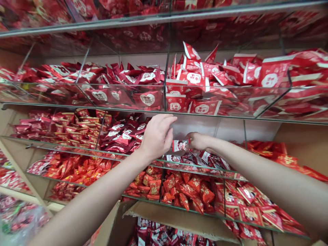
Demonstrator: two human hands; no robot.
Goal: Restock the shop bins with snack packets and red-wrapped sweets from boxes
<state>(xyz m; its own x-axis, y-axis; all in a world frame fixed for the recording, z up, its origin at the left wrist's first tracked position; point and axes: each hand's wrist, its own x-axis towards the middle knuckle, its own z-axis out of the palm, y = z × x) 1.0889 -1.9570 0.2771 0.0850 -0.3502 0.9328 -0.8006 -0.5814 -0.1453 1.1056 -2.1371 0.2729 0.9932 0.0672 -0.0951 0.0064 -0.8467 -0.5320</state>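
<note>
Both arms reach into the middle shelf of a rack of small red packets. My right hand (198,141) grips one end of a red and white packet (180,146), above a compartment holding dark red and white packets (194,159). Just left of that packet is my left hand (159,133), its fingers bent and its thumb apart, with nothing visible between them. Dark red packets with white labels (123,133) fill the compartment to the left of my left hand.
Glass shelf edges (143,111) run across above and below the hands. A cardboard box (174,218) of similar packets stands open below. Upright dividers (166,82) separate the compartments; a wooden side panel (304,140) is at right.
</note>
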